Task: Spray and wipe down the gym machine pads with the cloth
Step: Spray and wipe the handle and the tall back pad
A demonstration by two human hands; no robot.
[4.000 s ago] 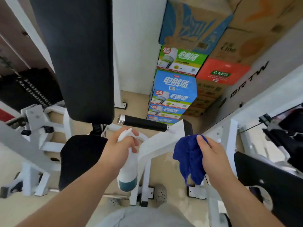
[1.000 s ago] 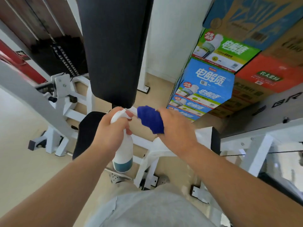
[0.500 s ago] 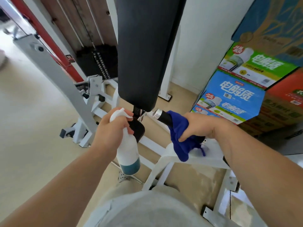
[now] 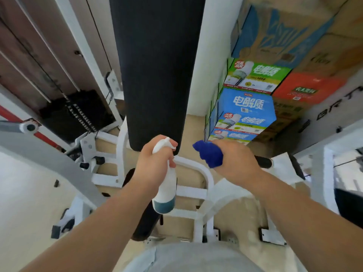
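Blue cloth [image 4: 209, 154] bunched in right hand [image 4: 235, 163], fingers curled round it. Cloth held just right of lower end of black back pad [image 4: 157, 65]; contact with pad unclear. Left hand [image 4: 153, 165] grips white spray bottle [image 4: 166, 185], fingers wrapped round neck, nozzle near pad's bottom edge. Black seat pad [image 4: 145, 222] below bottle, partly hidden. White machine frame [image 4: 208, 177] beneath both hands. Printed cartons [image 4: 251, 107] stacked at right, weight stack [image 4: 78, 112] at left.
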